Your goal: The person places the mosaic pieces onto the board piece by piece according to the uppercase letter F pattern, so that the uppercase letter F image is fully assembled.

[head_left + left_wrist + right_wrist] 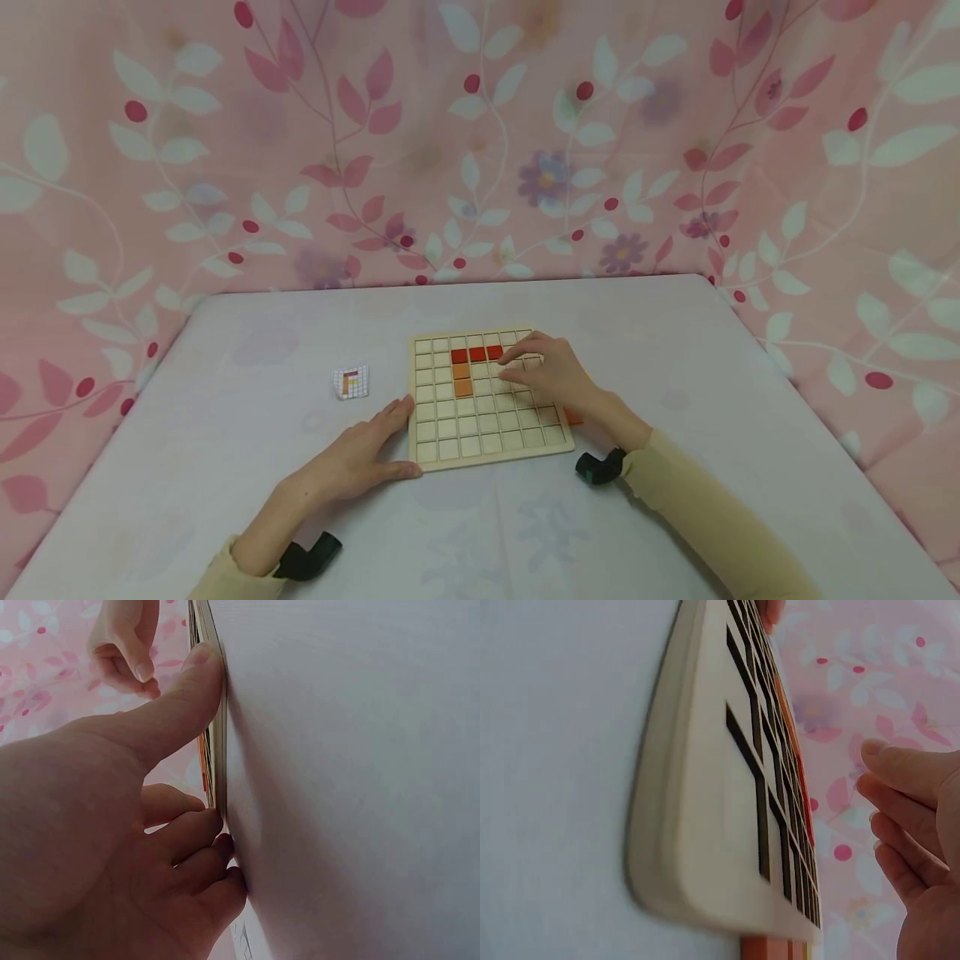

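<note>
A wooden grid board (468,427) lies flat on the table. Three red tiles (477,354) form a row in its upper part, and orange tiles (462,388) run downward from the leftmost red one. My left hand (352,458) rests against the board's left side, its thumb at the near left corner; the left wrist view shows thumb and fingertips touching the edge. Above the board's right half hovers my right hand (551,371), with a gap between thumb and forefinger and nothing visible between them. The right wrist view shows this hand (922,817) apart from the board.
Left of the board lies a small paper card (351,382) printed with a coloured grid pattern. Orange pieces (574,417) sit beside the board's right edge, partly hidden by my right wrist. A white cloth covers the table (262,350); a pink floral curtain (420,150) hangs behind it.
</note>
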Available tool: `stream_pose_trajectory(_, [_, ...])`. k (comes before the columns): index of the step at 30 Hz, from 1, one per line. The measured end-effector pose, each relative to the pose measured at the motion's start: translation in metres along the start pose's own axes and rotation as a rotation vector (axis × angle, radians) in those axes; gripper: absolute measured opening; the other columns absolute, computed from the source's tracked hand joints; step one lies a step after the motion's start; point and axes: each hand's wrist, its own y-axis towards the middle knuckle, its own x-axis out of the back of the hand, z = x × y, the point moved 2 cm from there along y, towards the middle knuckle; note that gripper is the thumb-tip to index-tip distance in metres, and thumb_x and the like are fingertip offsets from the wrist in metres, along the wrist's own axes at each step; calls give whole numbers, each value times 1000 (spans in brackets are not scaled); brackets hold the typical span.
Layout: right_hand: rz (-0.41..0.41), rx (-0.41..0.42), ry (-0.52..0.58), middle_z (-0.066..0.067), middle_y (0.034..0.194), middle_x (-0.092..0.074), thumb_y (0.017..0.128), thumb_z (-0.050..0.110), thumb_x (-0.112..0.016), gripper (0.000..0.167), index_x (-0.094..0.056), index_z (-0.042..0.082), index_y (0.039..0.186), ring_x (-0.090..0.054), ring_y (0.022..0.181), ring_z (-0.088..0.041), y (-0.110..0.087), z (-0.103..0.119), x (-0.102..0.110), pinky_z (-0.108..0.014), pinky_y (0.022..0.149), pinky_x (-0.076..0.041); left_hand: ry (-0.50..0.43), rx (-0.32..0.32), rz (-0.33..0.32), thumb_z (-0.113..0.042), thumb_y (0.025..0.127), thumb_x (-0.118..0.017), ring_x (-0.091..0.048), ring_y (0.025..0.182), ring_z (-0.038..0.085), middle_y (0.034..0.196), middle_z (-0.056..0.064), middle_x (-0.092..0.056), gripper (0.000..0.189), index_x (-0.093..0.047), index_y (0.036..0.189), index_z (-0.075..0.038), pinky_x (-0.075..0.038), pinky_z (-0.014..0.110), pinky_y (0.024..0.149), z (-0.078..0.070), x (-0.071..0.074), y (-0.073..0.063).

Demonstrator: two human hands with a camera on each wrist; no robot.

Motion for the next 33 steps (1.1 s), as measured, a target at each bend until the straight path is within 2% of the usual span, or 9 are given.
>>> stream_pose_trajectory(3, [7,-42,21,-1,99,-72,81,21,-85,21,-79,10,99,-62,103,-19,-7,-7,17,-53,96,-47,7,2,2,-50,82,-77,-25,151,36,163,17,-27,103,-24,158,-5,-26,64,115,0,0,-1])
stream_pose_trajectory(7, [4,-92,2,3,101,-71,82,26,-84,21,-79,16,100,-62,106,-18,-18,-19,39,-52,100,-45,8,-5,1,-51,83,-77,-25,150,36,163,17,-27,103,-25,158,-5,-27,64,115,0,0,0])
stream_pose_trajectory(14, [12,-114,-70,6,100,-72,84,29,-82,17,-79,24,100,-62,105,-18,-35,-38,64,-51,98,-44,13,-3,-6,-52,83,-76,-26,150,37,162,18,-28,102,-26,158,-5,-27,65,114,0,1,0])
stream_pose_trajectory(18, [23,-125,-81,7,100,-71,84,25,-82,16,-79,23,99,-62,104,-20,-44,-42,71,-50,96,-44,15,0,-6,-52,82,-77,-26,150,37,162,17,-28,102,-26,158,-5,-26,65,114,0,1,0])
stream_pose_trajectory(23, [34,-138,-77,8,102,-71,83,23,-83,19,-78,22,101,-62,106,-16,-52,-47,76,-48,102,-41,14,4,-1,-52,82,-77,-26,150,36,162,17,-28,102,-26,158,-4,-26,64,115,-1,1,0])
stream_pose_trajectory(29, [46,-192,-37,8,104,-71,81,27,-84,23,-77,23,103,-60,108,-16,-59,-55,77,-51,105,-38,7,5,7,-51,83,-77,-25,151,36,163,17,-28,102,-26,158,-5,-26,64,115,-2,1,1])
stream_pose_trajectory(33, [76,-171,-51,7,107,-70,82,26,-84,25,-77,22,105,-59,110,-17,-60,-59,75,-51,105,-39,4,13,9,-51,83,-77,-25,151,36,163,17,-27,102,-25,158,-6,-26,64,115,-2,1,1])
